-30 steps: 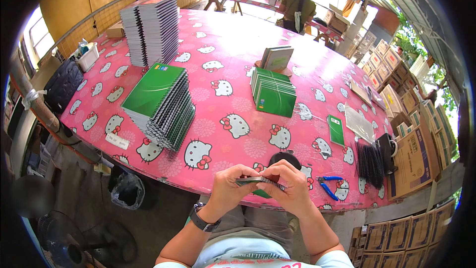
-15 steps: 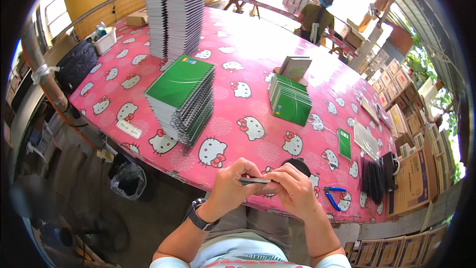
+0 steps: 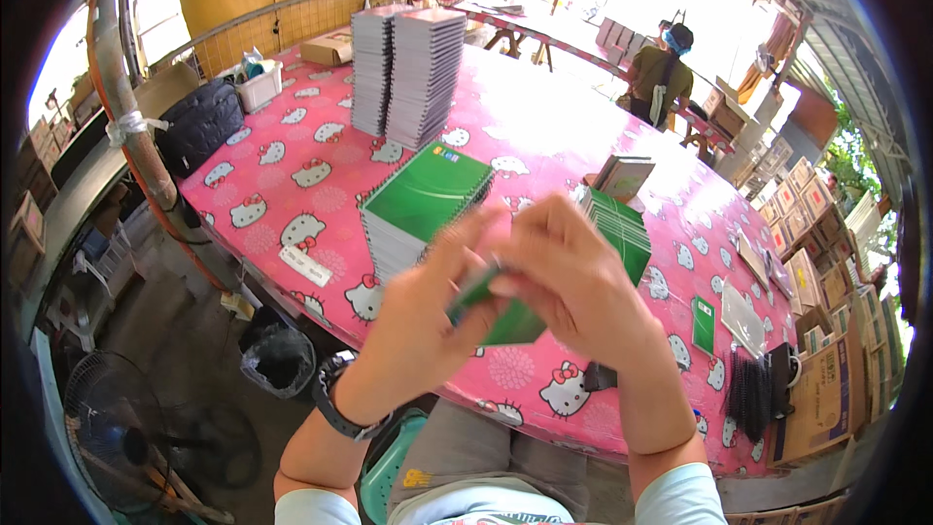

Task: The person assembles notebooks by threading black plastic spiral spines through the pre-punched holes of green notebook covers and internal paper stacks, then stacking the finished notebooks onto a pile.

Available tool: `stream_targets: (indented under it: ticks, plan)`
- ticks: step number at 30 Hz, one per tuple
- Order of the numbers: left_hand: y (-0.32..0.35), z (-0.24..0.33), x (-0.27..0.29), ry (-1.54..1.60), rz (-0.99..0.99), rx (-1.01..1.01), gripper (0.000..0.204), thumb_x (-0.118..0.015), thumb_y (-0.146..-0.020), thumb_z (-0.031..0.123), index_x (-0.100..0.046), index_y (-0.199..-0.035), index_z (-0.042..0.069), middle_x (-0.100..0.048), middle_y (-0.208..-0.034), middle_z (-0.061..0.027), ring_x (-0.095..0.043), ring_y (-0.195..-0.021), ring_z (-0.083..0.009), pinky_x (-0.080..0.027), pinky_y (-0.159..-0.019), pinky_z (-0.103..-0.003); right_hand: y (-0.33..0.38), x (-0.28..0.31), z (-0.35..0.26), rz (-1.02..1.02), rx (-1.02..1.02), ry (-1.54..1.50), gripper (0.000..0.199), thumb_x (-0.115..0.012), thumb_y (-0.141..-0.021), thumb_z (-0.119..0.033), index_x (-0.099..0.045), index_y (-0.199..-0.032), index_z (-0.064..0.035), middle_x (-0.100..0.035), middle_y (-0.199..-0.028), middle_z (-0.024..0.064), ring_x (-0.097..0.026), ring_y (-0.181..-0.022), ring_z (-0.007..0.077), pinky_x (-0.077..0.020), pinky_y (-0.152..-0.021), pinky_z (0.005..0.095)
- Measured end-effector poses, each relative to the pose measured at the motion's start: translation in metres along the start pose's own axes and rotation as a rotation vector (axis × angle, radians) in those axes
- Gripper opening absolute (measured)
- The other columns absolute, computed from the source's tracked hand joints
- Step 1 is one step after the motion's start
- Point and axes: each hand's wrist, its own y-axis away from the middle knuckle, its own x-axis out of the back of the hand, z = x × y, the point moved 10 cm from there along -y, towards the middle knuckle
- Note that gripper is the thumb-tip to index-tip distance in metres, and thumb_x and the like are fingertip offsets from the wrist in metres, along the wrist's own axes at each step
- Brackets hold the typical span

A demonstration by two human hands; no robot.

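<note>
I see both hands lifted since a second ago: left hand (image 3: 413, 335) and right hand (image 3: 573, 282) now pinch the green notebook (image 3: 501, 316) together, above the table (image 3: 292, 185) edge.

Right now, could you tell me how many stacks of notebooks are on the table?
4: two tall grey stacks side by side at the far end, one green-topped stack before the left hand, another beyond the right hand, partly hidden.
</note>
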Motion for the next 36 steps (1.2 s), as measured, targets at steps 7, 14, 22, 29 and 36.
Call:
stream_targets:
  ticks: [7, 14, 22, 29, 36]
  plan:
    - [-0.027, -0.046, 0.088, -0.339, 0.544, -0.014, 0.05, -0.071, -0.078, 0.016, -0.054, -0.122, 0.002, -0.059, -0.106, -0.0147, -0.057, -0.095, -0.0237, -0.046, -0.082, -0.033, -0.01, -0.005, 0.15, 0.306, -0.571, -0.267, 0.046, -0.063, -0.091, -0.031, -0.053, -0.128, -0.0057, -0.06, -0.117, 0.0113, -0.057, -0.098, 0.0196, -0.0459, -0.087, 0.0347]
    - [-0.035, -0.089, 0.092, -0.166, 0.609, -0.067, 0.033, -0.064, -0.088, 0.027, -0.066, -0.106, 0.0, -0.065, -0.1, -0.0098, -0.056, -0.102, -0.0202, -0.043, -0.088, -0.032, 0.006, -0.103, 0.207, 0.447, -0.559, -0.719, 0.035, -0.061, -0.093, -0.031, -0.062, -0.112, -0.0021, -0.063, -0.092, 0.0004, -0.053, -0.084, 0.0078, -0.0441, -0.075, 0.0244]
    - [-0.035, -0.118, 0.08, 0.146, 0.76, -0.071, 0.037, -0.043, -0.099, 0.024, -0.063, -0.111, -0.005, -0.067, -0.102, -0.0129, -0.059, -0.089, -0.0147, -0.045, -0.08, -0.026, 0.003, -0.118, 0.205, 0.662, -0.571, -0.77, 0.027, -0.049, -0.092, -0.015, -0.057, -0.114, -0.001, -0.056, -0.106, 0.0088, -0.051, -0.099, 0.0159, -0.0398, -0.088, 0.0293]
    - [-0.012, -0.105, 0.104, 0.092, 0.759, -0.175, 0.043, -0.038, -0.1, 0.025, -0.044, -0.135, 0.0, -0.058, -0.123, -0.0149, -0.054, -0.114, -0.0199, -0.04, -0.093, -0.033, 0.078, -0.035, 0.223, 0.326, -0.653, -0.259, 0.034, -0.06, -0.088, -0.02, -0.058, -0.12, -0.0085, -0.057, -0.125, 0.0106, -0.046, -0.122, 0.0268, -0.0351, -0.101, 0.0403]
    - [0.077, -0.055, 0.103, -0.001, 0.846, -0.285, 0.036, -0.044, -0.096, 0.023, -0.05, -0.121, -0.001, -0.054, -0.125, -0.0143, -0.049, -0.117, -0.0214, -0.036, -0.097, -0.034, 0.223, 0.048, 0.304, 0.041, -0.771, 0.638, 0.033, -0.073, -0.074, -0.017, -0.067, -0.105, -0.0111, -0.062, -0.112, 0.0064, -0.051, -0.113, 0.0239, -0.037, -0.093, 0.044]
